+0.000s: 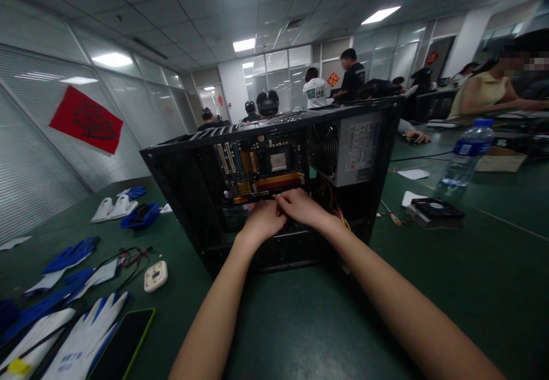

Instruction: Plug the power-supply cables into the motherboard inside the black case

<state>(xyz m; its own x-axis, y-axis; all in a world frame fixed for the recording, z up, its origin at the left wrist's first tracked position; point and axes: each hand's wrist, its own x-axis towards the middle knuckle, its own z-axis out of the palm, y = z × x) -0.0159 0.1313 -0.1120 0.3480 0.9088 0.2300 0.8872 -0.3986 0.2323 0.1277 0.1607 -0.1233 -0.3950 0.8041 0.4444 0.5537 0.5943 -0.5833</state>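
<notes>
Your hands meet inside the open computer case (178, 188).
Left of the case lies a phone (122, 343); inside, your left hand (265, 218) and right hand (302, 207) touch, their grip unclear, at the lower edge of the motherboard (266, 159).

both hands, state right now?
Left hand: curled at the lower edge of the motherboard; grip hidden, can't tell.
Right hand: bent in beside the left; can't tell if holding anything.

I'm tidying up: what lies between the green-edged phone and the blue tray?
Thin red and black cables and a small cream-coloured gadget, seen in the head view.
</notes>
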